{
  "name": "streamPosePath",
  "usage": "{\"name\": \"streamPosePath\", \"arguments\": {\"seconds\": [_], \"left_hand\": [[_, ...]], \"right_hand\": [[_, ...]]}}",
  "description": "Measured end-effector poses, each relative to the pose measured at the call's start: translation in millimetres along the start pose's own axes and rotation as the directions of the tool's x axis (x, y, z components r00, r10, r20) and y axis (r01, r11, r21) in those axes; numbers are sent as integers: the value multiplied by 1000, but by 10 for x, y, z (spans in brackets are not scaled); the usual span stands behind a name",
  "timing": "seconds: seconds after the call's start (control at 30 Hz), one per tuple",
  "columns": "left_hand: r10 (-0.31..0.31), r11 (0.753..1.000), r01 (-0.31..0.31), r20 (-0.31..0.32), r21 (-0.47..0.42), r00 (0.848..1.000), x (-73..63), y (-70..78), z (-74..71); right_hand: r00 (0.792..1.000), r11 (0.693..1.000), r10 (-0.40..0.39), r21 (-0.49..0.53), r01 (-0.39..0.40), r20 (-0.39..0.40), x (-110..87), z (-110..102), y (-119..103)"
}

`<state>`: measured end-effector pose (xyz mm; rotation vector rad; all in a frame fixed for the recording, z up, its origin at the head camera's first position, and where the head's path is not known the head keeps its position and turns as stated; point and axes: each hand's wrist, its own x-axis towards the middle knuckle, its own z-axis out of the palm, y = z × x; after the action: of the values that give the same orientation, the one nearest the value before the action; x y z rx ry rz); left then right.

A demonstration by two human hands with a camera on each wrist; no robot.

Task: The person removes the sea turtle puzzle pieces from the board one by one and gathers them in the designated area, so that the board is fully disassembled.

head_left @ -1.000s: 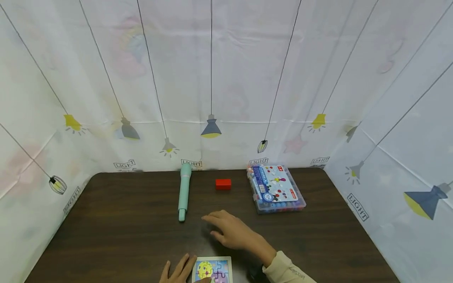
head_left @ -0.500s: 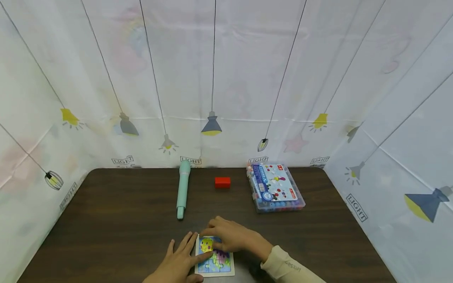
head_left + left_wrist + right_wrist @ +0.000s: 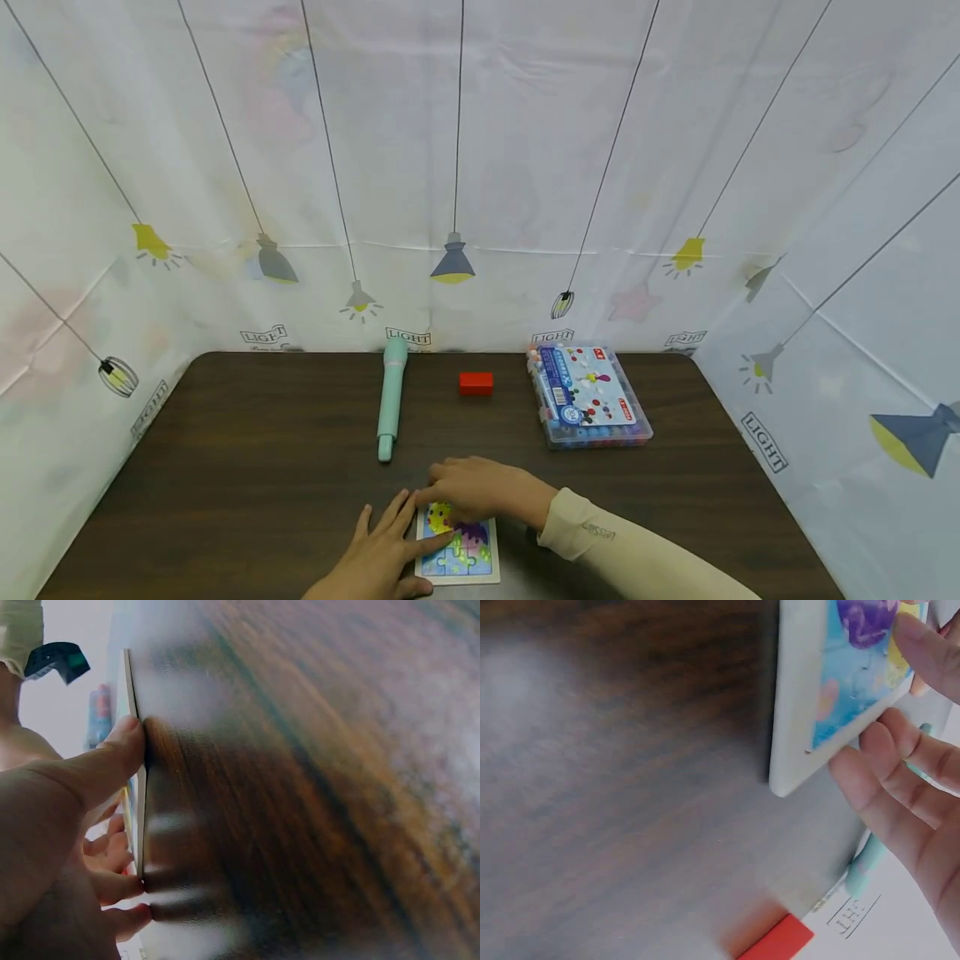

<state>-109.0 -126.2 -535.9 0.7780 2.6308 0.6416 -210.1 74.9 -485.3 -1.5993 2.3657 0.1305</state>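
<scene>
- The left hand (image 3: 378, 554) is nearest, its fingers straight and spread over the left side of the framed puzzle (image 3: 474, 560), thumb at its near edge.
- The puzzle is on the near middle of the desk (image 3: 262, 483), its sides running away from the person, yellow figure towards the far left; which axis is longer I cannot tell, as the far end is covered.
- The right hand (image 3: 474, 487) pinches the far part. The right wrist view shows what the head view hides: thumb over the picture, fingertips along the far edge.
- Only the left wrist view gives the frame edge-on, close against the desk.
- Beyond, a mint-green stick (image 3: 391, 400) points its narrow end nearward.
- Farther lie a red block (image 3: 476, 383) and, to its right, a clear box (image 3: 591, 396).
- Behind hangs a lamp-printed curtain (image 3: 517, 167).
</scene>
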Motion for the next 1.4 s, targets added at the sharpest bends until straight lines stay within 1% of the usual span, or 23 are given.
{"name": "streamPosePath", "arguments": {"seconds": [0.2, 0.4, 0.5, 0.67, 0.77, 0.87, 0.97, 1.1, 1.17, 1.23, 1.27, 1.3, 1.37, 1.4], "left_hand": [[5, 1000, -5, -6, -7, 1000, 14, -2, 33], [-12, 1000, 12, 16, -8, 1000, 7, -10, 28], [-11, 1000, 11, 14, -22, 1000, -12, -24, 40], [-6, 998, 5, -10, -55, 1000, -39, -56, 76], [-7, 998, 6, -18, -68, 1000, -40, -60, 87], [-9, 997, 8, -17, -71, 1000, -36, -49, 83], [-8, 997, 7, -13, -74, 1000, -27, -33, 76], [-9, 997, 9, -4, -75, 1000, -15, -15, 77], [-13, 997, 13, -1, -77, 1000, -12, -11, 81], [-15, 997, 15, -4, -75, 1000, -11, -14, 86], [-14, 997, 14, -6, -75, 1000, -12, -17, 87], [-12, 997, 11, -10, -76, 1000, -14, -23, 89], [-5, 998, 4, -18, -68, 1000, -16, -30, 94], [-2, 998, 0, -21, -66, 1000, -16, -30, 94]], "right_hand": [[999, 997, -16, -79, 18, 28, 39, -5, 5], [998, 988, -48, -144, 53, 40, 97, -34, -20], [998, 978, -50, -202, 58, 47, 139, -61, -56], [998, 953, -35, -299, 51, 59, 177, -86, -104], [997, 948, -30, -313, 50, 67, 179, -94, -120], [997, 955, -40, -292, 58, 66, 166, -91, -115], [997, 966, -72, -246, 79, 39, 140, -74, -99], [993, 984, -112, -144, 105, -40, 98, -11, -68], [992, 995, -94, -40, 91, -85, 80, 32, -47], [989, 992, -58, 103, 73, -135, 67, 79, -25], [986, 978, -38, 195, 70, -164, 62, 103, -11], [980, 954, -18, 291, 76, -197, 59, 123, 6], [964, 884, 31, 458, 96, -263, 46, 140, 62], [955, 852, 56, 513, 107, -292, 38, 135, 104]]}}
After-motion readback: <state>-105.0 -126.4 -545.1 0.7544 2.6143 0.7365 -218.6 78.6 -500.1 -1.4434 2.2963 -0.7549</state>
